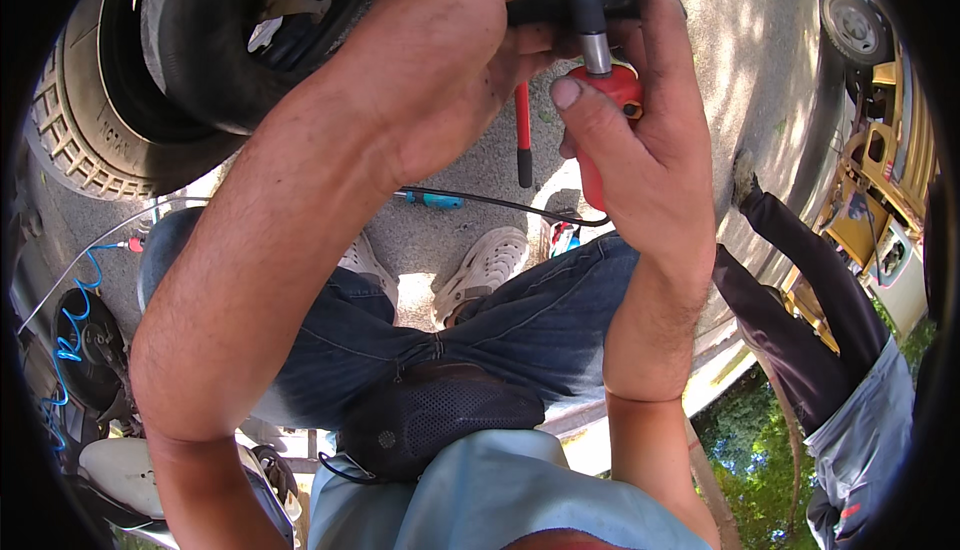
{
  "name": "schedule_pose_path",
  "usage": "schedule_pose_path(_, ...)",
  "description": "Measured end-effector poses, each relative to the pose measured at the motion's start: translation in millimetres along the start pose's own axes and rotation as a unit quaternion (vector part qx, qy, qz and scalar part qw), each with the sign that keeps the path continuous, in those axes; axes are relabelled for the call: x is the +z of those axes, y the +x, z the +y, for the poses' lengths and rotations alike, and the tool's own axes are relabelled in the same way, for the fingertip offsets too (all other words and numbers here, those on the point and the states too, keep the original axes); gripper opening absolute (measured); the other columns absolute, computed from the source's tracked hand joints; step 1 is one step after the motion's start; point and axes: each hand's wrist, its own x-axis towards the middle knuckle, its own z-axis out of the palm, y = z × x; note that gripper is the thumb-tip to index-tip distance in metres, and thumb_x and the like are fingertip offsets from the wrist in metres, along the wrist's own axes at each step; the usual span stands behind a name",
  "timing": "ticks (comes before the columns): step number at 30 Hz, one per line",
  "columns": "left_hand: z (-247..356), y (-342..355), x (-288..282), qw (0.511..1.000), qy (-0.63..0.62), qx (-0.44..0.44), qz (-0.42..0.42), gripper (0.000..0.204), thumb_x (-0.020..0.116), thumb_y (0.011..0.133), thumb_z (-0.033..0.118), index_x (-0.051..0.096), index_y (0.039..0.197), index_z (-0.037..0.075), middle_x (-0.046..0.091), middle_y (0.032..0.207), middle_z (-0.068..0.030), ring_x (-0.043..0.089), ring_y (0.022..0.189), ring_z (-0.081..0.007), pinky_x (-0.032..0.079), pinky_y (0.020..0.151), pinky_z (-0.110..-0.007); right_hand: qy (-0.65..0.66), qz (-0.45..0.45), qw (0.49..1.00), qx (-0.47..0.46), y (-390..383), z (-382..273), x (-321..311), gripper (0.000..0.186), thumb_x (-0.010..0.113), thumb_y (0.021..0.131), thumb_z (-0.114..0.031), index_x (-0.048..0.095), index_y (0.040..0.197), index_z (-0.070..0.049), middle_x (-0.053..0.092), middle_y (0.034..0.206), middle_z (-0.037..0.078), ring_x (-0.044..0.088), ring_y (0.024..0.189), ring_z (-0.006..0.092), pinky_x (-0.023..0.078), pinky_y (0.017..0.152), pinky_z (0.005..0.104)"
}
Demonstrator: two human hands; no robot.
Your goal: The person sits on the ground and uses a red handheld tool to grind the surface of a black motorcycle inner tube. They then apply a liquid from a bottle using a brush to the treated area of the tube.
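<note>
My right hand (pixel 650 160) grips a red hand tool (pixel 626 85), a metal socket (pixel 596 52) at its tip, pointing up into a dark part (pixel 540 5) at the top edge. My left hand (pixel 450 60) is closed against that dark part, its thumb along it and some fingertips hidden behind it. A red bar with a black end (pixel 523 130) hangs just below my left fingers. A black cable (pixel 500 202) runs toward the red tool. A big tyre (pixel 90 110) and a curved black component (pixel 190 40) are at the upper left.
A teal tool (pixel 435 199) lies on the pavement (pixel 400 222) near my shoes (pixel 480 275). A blue coiled hose (pixel 70 340) is on the left. At right, another person in dark trousers (pixel 800 300) stands near a vehicle with a silver wheel (pixel 853 25) and yellow machinery (pixel 860 180).
</note>
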Motion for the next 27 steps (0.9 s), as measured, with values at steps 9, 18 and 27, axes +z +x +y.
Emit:
schedule_pose_path(9,-1.3,-1.1,-5.7,0.999,-0.015,0.004,-0.031,0.039,0.046,0.111,0.03,0.057,0.134,0.0,0.066,0.117,-0.0093,0.061,0.111,-0.0204,0.045,0.107,-0.037,0.001,-0.008,1.0,0.008,0.9,-2.9,-2.3,0.096,0.063,0.09,-0.002,0.007,0.168,-0.004,0.06,0.127,0.019,0.062,0.082,0.0143,0.051,0.071,0.0253)
schedule_pose_path(18,1.2,-1.5,-3.5,0.999,-0.007,-0.011,-0.046,0.042,0.043,0.112,0.031,0.055,0.137,-0.001,0.067,0.121,-0.011,0.062,0.114,-0.021,0.045,0.108,-0.037,0.003,-0.014,1.0,0.02,2.4,-4.7,-6.0,0.095,0.062,0.091,0.001,0.007,0.168,-0.004,0.059,0.128,0.018,0.061,0.085,0.0133,0.05,0.073,0.0246)
schedule_pose_path(27,5.6,-6.0,7.5,1.0,-0.003,-0.024,-0.012,0.043,0.042,0.113,0.032,0.053,0.14,0.002,0.068,0.123,-0.0117,0.063,0.115,-0.0231,0.045,0.108,-0.04,-0.004,-0.023,0.999,0.039,1.0,-10.1,-11.6,0.094,0.06,0.091,0.004,0.007,0.168,-0.005,0.059,0.128,0.018,0.06,0.087,0.0122,0.049,0.074,0.024)
